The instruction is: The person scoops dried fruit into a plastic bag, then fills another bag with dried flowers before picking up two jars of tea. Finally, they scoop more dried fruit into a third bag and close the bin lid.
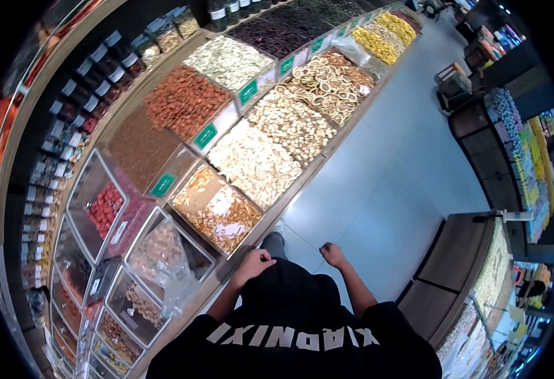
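My left hand (pixel 255 261) is curled into a fist at the front edge of a long display counter (pixel 289 199), with nothing visible in it. It sits just below a clear bin of yellow-orange dried pieces (pixel 217 211). My right hand (pixel 334 254) is also closed and empty, hanging over the grey floor (pixel 384 183), apart from the counter. A crumpled clear plastic bag (pixel 163 262) lies over a bin to the left of my left hand. My black shirt with white lettering (pixel 296 335) fills the bottom of the view.
The counter runs diagonally up to the right, lined with bins of dried fruit slices (pixel 327 82), nuts (pixel 185 101) and green price tags (pixel 205 136). Shelves of jars (pixel 68 126) stand on the left. A wooden stand (pixel 454 259) and a candy display (pixel 517 139) flank the aisle on the right.
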Motion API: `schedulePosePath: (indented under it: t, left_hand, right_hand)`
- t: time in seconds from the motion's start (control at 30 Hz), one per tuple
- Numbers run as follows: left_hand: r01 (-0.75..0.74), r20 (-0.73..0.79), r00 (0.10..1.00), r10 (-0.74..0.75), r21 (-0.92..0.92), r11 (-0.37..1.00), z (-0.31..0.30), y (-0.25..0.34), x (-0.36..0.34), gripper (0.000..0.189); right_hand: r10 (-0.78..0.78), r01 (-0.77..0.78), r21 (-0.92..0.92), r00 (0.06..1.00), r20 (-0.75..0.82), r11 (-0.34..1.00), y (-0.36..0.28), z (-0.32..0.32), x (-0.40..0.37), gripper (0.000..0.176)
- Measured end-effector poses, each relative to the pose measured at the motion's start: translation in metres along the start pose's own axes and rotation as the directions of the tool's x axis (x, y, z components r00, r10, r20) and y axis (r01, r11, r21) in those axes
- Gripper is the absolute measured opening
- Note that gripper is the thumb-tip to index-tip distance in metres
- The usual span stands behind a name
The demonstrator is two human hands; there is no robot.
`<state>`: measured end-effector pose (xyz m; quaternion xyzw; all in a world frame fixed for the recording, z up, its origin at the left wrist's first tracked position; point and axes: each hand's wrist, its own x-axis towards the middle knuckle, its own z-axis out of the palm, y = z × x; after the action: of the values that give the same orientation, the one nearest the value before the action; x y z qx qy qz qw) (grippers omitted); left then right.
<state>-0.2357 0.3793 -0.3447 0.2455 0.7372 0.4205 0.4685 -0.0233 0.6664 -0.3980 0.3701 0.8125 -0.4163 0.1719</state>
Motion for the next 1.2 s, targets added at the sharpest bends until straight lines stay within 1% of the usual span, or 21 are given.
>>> schedulePosePath:
  t: [0.03, 0.13, 0.3, 0.37, 0.4, 0.43, 0.47, 0.5, 0.53, 0.57, 0.7, 0.77, 0.87, 0.97, 1.0, 1.03, 1.07, 1.1, 1.13, 1.17, 1.2]
  left_hand:
    - [-0.096, -0.029, 0.995, 0.093, -0.125, 0.987, 0.000, 0.017, 0.017, 0.020]
    - [-0.086, 0.159, 0.982, 0.107, -0.132, 0.987, -0.007, 0.068, 0.068, 0.019]
    - [-0.262, 0.369, 0.900, 0.232, 0.031, 0.965, -0.005, 0.124, 0.138, 0.028]
    - [-0.244, 0.373, 0.904, 0.210, 0.044, 0.969, 0.002, 0.136, 0.158, 0.028]
    - [-0.235, 0.369, 0.908, 0.200, 0.051, 0.971, 0.005, 0.143, 0.168, 0.028]
    - [-0.236, 0.391, 0.902, 0.185, 0.085, 0.968, 0.007, 0.151, 0.179, 0.029]
    - [-0.230, 0.408, 0.896, 0.175, 0.089, 0.969, 0.011, 0.157, 0.191, 0.028]
    - [-0.225, 0.424, 0.891, 0.165, 0.094, 0.970, 0.015, 0.162, 0.203, 0.027]
    - [-0.220, 0.437, 0.886, 0.155, 0.100, 0.970, 0.020, 0.165, 0.216, 0.027]
    - [-0.202, 0.440, 0.885, 0.153, 0.065, 0.977, 0.025, 0.168, 0.231, 0.025]
    - [-0.197, 0.433, 0.882, 0.188, -0.024, 0.980, 0.050, 0.178, 0.302, 0.022]
    - [-0.214, 0.390, 0.900, 0.195, 0.005, 0.977, 0.059, 0.207, 0.335, 0.020]
    - [-0.146, 0.401, 0.911, 0.098, 0.092, 0.985, 0.072, 0.259, 0.394, 0.018]
    - [-0.180, 0.269, 0.952, 0.147, 0.103, 0.978, 0.085, 0.335, 0.437, 0.018]
    - [-0.183, 0.227, 0.962, 0.151, 0.129, 0.975, 0.084, 0.360, 0.454, 0.019]
    - [-0.236, 0.192, 0.961, 0.197, 0.201, 0.951, 0.082, 0.380, 0.472, 0.024]
    - [-0.249, 0.141, 0.964, 0.227, 0.168, 0.954, 0.083, 0.377, 0.499, 0.027]
    - [-0.206, 0.062, 0.978, 0.198, 0.224, 0.953, 0.078, 0.400, 0.511, 0.029]
    - [-0.216, -0.021, 0.975, 0.223, 0.177, 0.960, 0.076, 0.407, 0.530, 0.030]
    - [-0.231, -0.103, 0.964, 0.246, 0.145, 0.962, 0.070, 0.428, 0.545, 0.031]
    - [-0.257, -0.173, 0.939, 0.296, 0.214, 0.942, 0.062, 0.435, 0.567, 0.032]
  right_hand:
    - [0.018, -0.017, 0.018, 1.000, -0.017, 1.000, -0.008, -0.020, 0.007, 0.036]
    - [0.063, -0.059, 0.037, 0.992, -0.106, 0.998, -0.004, -0.061, 0.021, 0.035]
    - [0.296, -0.244, 0.259, 0.937, -0.186, 0.935, 0.062, -0.084, -0.004, 0.033]
    - [0.401, -0.357, 0.230, 0.897, -0.186, 0.905, 0.087, -0.072, -0.029, 0.032]
    - [0.389, -0.356, 0.196, 0.907, -0.163, 0.914, 0.108, -0.059, -0.042, 0.034]
    - [0.303, -0.285, 0.111, 0.924, -0.233, 0.952, 0.129, -0.039, -0.056, 0.035]
    - [0.275, -0.268, 0.073, 0.955, -0.115, 0.961, 0.152, -0.026, -0.070, 0.035]
    - [0.425, -0.422, 0.060, 0.903, -0.061, 0.905, 0.152, -0.014, -0.083, 0.032]
    - [0.409, -0.406, -0.120, 0.912, 0.004, 0.906, 0.165, 0.002, -0.091, 0.030]
    - [0.420, -0.404, -0.139, 0.900, 0.120, 0.904, 0.181, 0.013, -0.094, 0.033]
    - [0.434, -0.451, 0.036, 0.875, 0.213, 0.892, 0.190, -0.010, -0.072, 0.035]
    - [0.401, -0.422, 0.079, 0.894, 0.200, 0.903, 0.200, -0.043, -0.041, 0.036]
    - [0.288, -0.303, 0.134, 0.950, 0.117, 0.944, 0.209, -0.126, 0.020, 0.038]
    - [0.195, -0.183, 0.178, 0.980, -0.051, 0.967, 0.233, -0.228, 0.103, 0.039]
    - [0.267, -0.249, 0.142, 0.956, -0.119, 0.958, 0.255, -0.254, 0.140, 0.041]
    - [0.346, -0.291, 0.265, 0.918, -0.194, 0.919, 0.251, -0.295, 0.170, 0.039]
    - [0.351, -0.303, 0.213, 0.904, -0.243, 0.929, 0.245, -0.340, 0.197, 0.037]
    - [0.314, -0.287, 0.129, 0.889, -0.333, 0.949, 0.243, -0.379, 0.227, 0.037]
    - [0.243, -0.223, 0.098, 0.866, -0.437, 0.970, 0.225, -0.421, 0.249, 0.036]
    - [0.175, -0.161, 0.069, 0.888, -0.425, 0.984, 0.221, -0.459, 0.280, 0.035]
    - [0.128, -0.096, 0.092, 0.880, -0.457, 0.991, 0.205, -0.493, 0.308, 0.034]
